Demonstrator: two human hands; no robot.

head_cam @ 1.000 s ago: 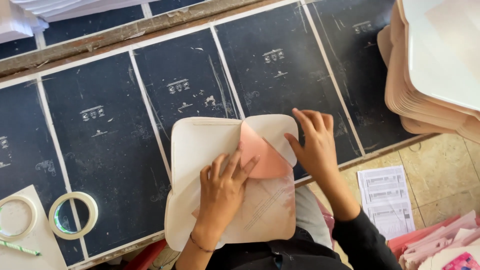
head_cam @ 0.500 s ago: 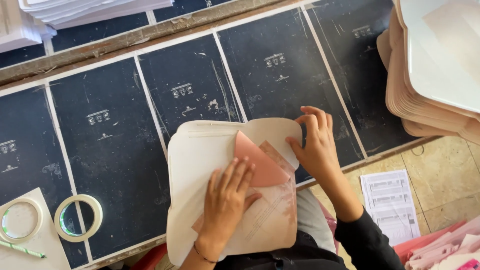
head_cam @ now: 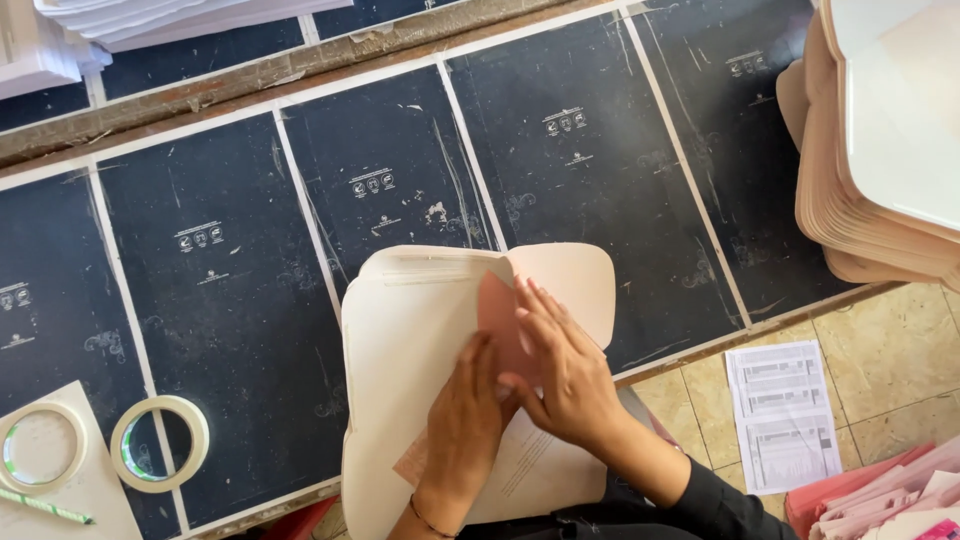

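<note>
A cream die-cut card sheet (head_cam: 410,350) with rounded corners lies on the dark table in front of me, on top of more sheets of the same shape. One flap is folded over and shows its pink underside (head_cam: 497,315). My left hand (head_cam: 465,425) lies flat on the sheet and the lower part of the flap. My right hand (head_cam: 565,365) presses the fold from the right, its fingers overlapping the left hand's fingertips. A dark sleeve covers my right forearm.
Two rolls of tape (head_cam: 160,443) (head_cam: 40,446) lie at the lower left by a green pencil (head_cam: 45,507). A tall stack of cream sheets (head_cam: 880,150) stands at the right. White paper piles (head_cam: 150,20) sit at the top left. A printed paper (head_cam: 780,415) lies on the tiled floor.
The flap has been folded further over and pressed down. My right hand moved from the sheet's right edge inward onto the fold, next to my left hand. The view shifted slightly.
</note>
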